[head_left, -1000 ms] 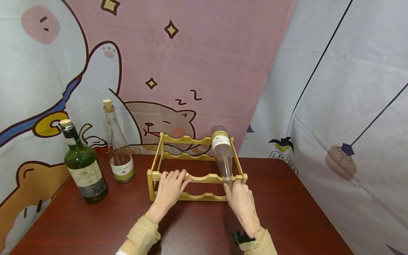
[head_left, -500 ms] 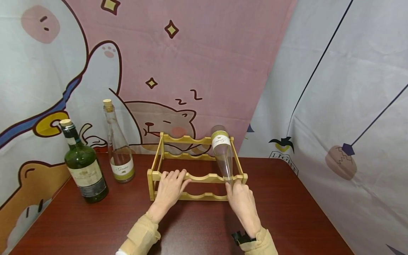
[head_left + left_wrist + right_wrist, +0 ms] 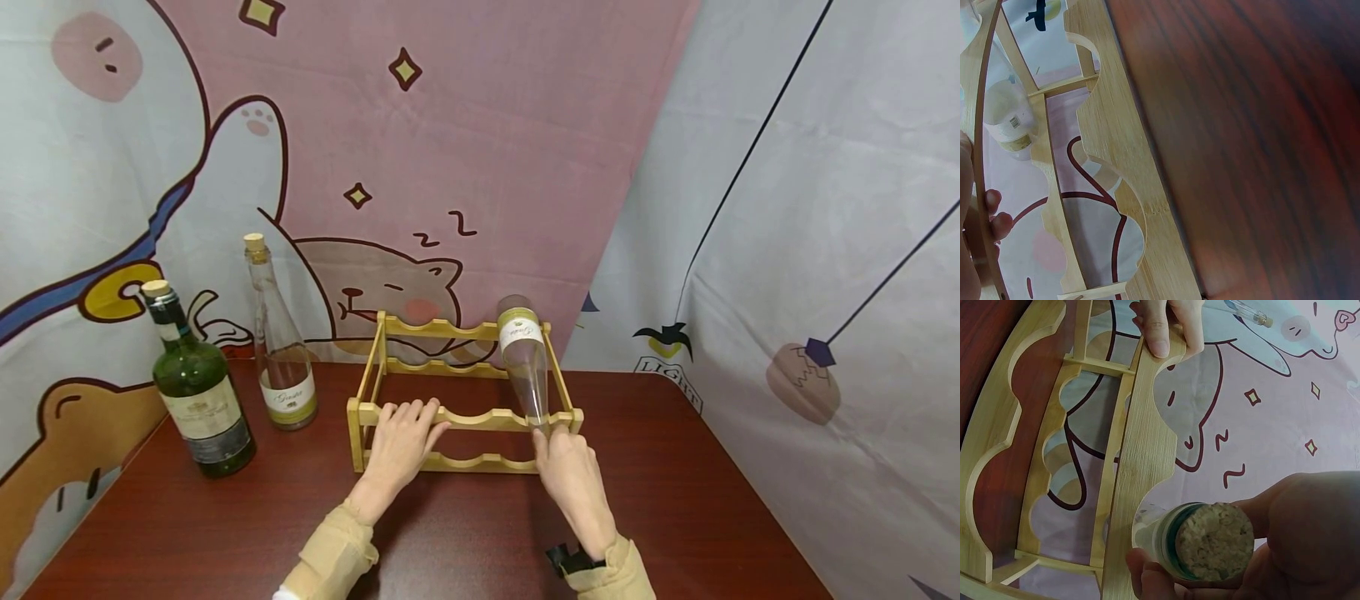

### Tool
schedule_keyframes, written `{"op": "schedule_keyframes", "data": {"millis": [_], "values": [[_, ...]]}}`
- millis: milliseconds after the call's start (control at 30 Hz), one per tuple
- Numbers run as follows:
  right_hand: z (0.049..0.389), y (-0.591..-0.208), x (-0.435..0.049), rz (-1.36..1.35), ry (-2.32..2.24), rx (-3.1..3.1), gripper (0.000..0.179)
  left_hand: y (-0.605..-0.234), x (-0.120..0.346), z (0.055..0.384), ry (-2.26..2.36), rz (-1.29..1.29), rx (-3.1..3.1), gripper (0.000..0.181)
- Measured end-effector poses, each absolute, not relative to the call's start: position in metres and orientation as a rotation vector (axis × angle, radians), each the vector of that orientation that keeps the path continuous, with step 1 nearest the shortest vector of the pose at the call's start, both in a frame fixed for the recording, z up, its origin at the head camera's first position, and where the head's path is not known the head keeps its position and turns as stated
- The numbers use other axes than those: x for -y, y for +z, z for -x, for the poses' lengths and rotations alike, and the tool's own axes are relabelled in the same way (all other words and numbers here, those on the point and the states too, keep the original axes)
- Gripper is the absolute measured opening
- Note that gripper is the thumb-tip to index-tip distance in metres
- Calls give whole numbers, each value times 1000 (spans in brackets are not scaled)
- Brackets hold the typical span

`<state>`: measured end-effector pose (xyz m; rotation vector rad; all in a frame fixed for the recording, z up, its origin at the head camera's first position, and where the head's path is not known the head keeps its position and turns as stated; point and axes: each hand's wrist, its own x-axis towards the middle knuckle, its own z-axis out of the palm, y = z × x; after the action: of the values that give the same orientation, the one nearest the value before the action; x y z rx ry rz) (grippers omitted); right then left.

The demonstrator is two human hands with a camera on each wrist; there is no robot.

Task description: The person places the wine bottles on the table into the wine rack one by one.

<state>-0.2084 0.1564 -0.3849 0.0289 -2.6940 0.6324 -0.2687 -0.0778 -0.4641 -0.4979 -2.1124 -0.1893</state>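
Observation:
A clear glass bottle [image 3: 525, 367] lies in the right-hand notches of the wooden wine rack's [image 3: 480, 419] upper tier, base to the back and neck towards me. My right hand [image 3: 572, 479] holds it by the neck. In the right wrist view, thumb and fingers curl about the neck just behind the cork [image 3: 1215, 542]. My left hand [image 3: 401, 442] grips the rack's upper front rail near its left end; the right wrist view shows the thumb in front of the rail [image 3: 1144, 437] and fingers behind. From the left wrist, fingertips [image 3: 999, 225] show past the rail.
Left of the rack, a green wine bottle [image 3: 202, 392] and a second clear bottle [image 3: 285, 375] stand upright, both corked. The dark red table [image 3: 660, 500] meets a cartoon-printed cloth [image 3: 525, 150] at the back and right.
The held bottle has turned slightly about its length, so its label print sits differently. My right thumb has shifted a little to the right. The left hand and rack stay put.

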Motion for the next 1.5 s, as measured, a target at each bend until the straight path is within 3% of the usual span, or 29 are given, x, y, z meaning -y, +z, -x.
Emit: {"op": "schedule_keyframes", "data": {"millis": [1500], "values": [[208,-382,-158,80,742,2807,34,-465,77,269,-179,489,2119,43]]}}
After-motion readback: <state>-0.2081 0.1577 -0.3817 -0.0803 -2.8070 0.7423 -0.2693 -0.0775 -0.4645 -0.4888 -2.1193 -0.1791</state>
